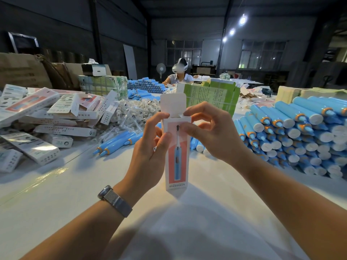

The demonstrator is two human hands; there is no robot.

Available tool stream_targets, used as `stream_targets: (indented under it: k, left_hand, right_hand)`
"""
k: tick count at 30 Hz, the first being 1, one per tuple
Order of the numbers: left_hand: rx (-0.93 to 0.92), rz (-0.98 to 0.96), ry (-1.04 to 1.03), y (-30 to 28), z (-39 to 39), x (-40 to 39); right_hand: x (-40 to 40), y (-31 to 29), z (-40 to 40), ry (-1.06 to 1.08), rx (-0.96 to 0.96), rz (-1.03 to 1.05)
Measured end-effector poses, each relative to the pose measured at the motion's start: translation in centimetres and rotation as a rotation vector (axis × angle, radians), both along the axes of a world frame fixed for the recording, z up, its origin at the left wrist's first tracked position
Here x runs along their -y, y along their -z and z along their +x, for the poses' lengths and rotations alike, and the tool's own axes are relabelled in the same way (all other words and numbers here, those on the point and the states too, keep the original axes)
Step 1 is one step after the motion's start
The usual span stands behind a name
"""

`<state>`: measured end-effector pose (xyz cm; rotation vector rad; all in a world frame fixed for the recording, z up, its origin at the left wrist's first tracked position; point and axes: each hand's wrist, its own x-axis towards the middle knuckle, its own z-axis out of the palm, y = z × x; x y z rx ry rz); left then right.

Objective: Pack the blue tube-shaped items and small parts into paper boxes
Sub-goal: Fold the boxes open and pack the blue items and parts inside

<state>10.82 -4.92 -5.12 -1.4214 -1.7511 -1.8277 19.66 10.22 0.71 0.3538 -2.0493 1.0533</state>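
A tall white and pink paper box (176, 162) stands upright over the white table (56, 194), its top flap (173, 103) raised. My left hand (150, 147) grips the box's left side, thumb on the front, forefinger at the top edge. My right hand (212, 132) pinches a small side flap at the box's top right. What is inside the box is hidden. A big stack of blue tubes (300, 132) lies to the right. A few loose blue tubes (116, 142) lie left of the box. Small parts in clear bags (131, 113) are heaped behind.
Several packed and flat boxes (47, 119) pile up at the left. Green printed bundles (212, 94) stand behind the box. Another person (179, 74) sits at the far end of the table behind more blue tubes (146, 85). Cartons line the left wall.
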Motion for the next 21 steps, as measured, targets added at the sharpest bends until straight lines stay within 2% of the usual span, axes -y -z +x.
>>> stream_targets:
  k: [7, 12, 21]
  left_hand:
    - [0.039, -0.002, 0.055, -0.18, 0.08, 0.06]
    - [0.061, -0.001, 0.077, -0.28, 0.13, 0.04]
    - [0.099, 0.042, 0.085, 0.03, 0.08, -0.16]
  right_hand:
    - [0.02, -0.69, 0.27, -0.087, -0.011, -0.03]
    - [0.2, -0.82, 0.31, -0.08, -0.049, -0.02]
    - [0.03, -0.76, 0.53, -0.028, -0.007, 0.02]
